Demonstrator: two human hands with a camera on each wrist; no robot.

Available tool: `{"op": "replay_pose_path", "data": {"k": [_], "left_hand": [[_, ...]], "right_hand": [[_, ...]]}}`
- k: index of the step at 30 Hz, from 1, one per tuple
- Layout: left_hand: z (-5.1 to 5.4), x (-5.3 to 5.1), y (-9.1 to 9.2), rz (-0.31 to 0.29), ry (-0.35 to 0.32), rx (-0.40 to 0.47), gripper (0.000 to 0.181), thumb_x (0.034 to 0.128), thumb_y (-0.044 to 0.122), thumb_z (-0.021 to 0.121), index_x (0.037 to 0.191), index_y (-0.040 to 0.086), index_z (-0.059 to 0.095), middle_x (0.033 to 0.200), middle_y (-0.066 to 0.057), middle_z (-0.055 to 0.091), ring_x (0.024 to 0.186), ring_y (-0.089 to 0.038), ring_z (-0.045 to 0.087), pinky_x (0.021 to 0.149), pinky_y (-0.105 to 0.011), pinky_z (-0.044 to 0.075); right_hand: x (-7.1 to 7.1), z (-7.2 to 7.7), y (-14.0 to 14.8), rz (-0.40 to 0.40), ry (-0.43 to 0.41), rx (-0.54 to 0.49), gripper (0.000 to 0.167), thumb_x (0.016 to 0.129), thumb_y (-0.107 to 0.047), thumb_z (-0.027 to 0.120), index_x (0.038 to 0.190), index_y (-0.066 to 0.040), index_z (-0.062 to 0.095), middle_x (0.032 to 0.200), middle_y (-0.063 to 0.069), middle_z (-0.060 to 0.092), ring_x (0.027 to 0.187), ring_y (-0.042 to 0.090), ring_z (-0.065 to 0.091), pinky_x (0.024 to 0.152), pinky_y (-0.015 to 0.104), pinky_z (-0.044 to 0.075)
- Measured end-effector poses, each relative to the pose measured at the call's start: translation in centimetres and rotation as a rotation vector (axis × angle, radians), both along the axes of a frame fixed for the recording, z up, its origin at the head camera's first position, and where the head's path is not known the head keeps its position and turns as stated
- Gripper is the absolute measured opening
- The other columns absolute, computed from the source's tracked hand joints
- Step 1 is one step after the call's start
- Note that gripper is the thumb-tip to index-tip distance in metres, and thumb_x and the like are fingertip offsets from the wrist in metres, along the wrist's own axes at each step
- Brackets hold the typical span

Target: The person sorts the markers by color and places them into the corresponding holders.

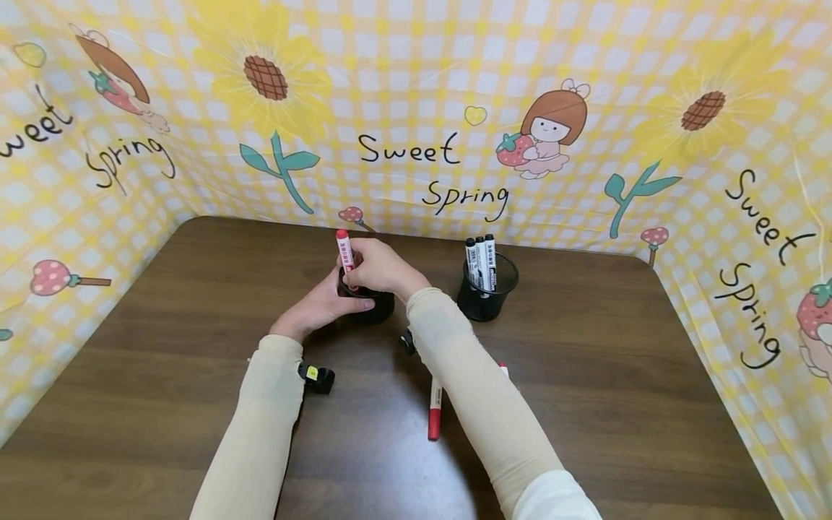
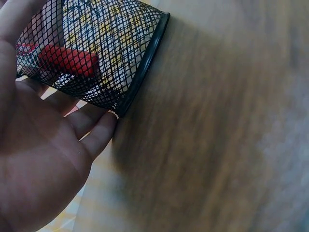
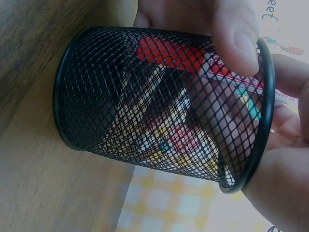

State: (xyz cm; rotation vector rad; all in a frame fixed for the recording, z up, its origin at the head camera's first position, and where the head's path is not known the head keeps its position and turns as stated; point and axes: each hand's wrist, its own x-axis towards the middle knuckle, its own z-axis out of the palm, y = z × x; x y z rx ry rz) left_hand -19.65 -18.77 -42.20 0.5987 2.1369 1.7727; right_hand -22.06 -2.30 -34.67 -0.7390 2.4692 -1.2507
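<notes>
A black mesh pen cup (image 1: 372,310) stands on the table, held around its side by my left hand (image 1: 323,300), the thumb near its rim. In the left wrist view the fingers of my left hand (image 2: 43,145) lie along the mesh cup (image 2: 130,43). Above the cup, my right hand (image 1: 380,269) pinches a red-and-white marker (image 1: 344,253), its upper end sticking up past the rim. Through the mesh in the right wrist view, the marker's red lower end (image 3: 169,53) shows inside the cup. Part of my right hand (image 3: 282,179) appears beside the rim.
A second black mesh cup (image 1: 481,307) to the right holds several black-capped white markers (image 1: 481,263). A red-capped marker (image 1: 434,422) lies on the brown table (image 1: 585,404), partly behind my right forearm. Another red tip (image 1: 503,368) shows past that sleeve. Patterned cloth (image 1: 403,94) surrounds the table.
</notes>
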Motion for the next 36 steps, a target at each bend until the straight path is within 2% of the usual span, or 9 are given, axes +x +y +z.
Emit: {"op": "replay_pose_path", "data": {"k": [13, 21, 25, 29, 36], "left_hand": [[0.2, 0.0, 0.2, -0.011, 0.007, 0.019, 0.084, 0.0895, 0.005, 0.076, 0.154, 0.013, 0.022, 0.144, -0.009, 0.046, 0.126, -0.022, 0.045, 0.110, -0.043, 0.032], [0.2, -0.1, 0.3, 0.013, 0.012, -0.025, 0.097, 0.0897, 0.013, 0.078, 0.161, 0.017, 0.012, 0.153, -0.005, 0.036, 0.134, -0.021, 0.039, 0.113, -0.042, 0.027], [0.3, 0.0, 0.3, 0.035, -0.004, -0.058, 0.099, 0.0904, 0.018, 0.078, 0.162, 0.019, 0.009, 0.156, -0.004, 0.031, 0.136, -0.021, 0.036, 0.114, -0.043, 0.026], [0.2, 0.1, 0.1, 0.035, -0.015, -0.063, 0.098, 0.0909, 0.018, 0.077, 0.162, 0.019, 0.009, 0.157, -0.005, 0.030, 0.137, -0.022, 0.035, 0.114, -0.044, 0.026], [0.1, 0.2, -0.1, 0.031, 0.013, -0.063, 0.095, 0.0905, 0.016, 0.077, 0.162, 0.015, 0.013, 0.159, -0.007, 0.028, 0.141, -0.025, 0.029, 0.115, -0.047, 0.022]], "right_hand": [[0.0, 0.2, 0.0, 0.002, 0.011, 0.034, 0.022, 0.086, 0.003, 0.073, 0.103, -0.007, 0.065, 0.091, 0.010, 0.069, 0.081, 0.020, 0.061, 0.075, 0.029, 0.048], [0.0, 0.5, 0.4, -0.017, 0.019, 0.039, 0.019, 0.085, 0.000, 0.071, 0.099, -0.008, 0.061, 0.083, 0.004, 0.065, 0.078, 0.019, 0.060, 0.072, 0.029, 0.048], [0.1, 0.6, 0.4, -0.015, 0.024, 0.040, 0.019, 0.087, -0.002, 0.070, 0.102, -0.009, 0.061, 0.087, 0.004, 0.066, 0.082, 0.019, 0.061, 0.074, 0.029, 0.049], [0.3, 0.6, 0.3, -0.032, 0.031, 0.049, 0.023, 0.090, -0.006, 0.070, 0.111, -0.010, 0.061, 0.095, 0.004, 0.068, 0.089, 0.018, 0.063, 0.078, 0.030, 0.050], [0.7, 1.4, 0.6, -0.146, 0.033, 0.064, 0.049, 0.093, -0.013, 0.070, 0.139, -0.009, 0.055, 0.101, 0.004, 0.068, 0.091, 0.016, 0.063, 0.076, 0.030, 0.052]]}}
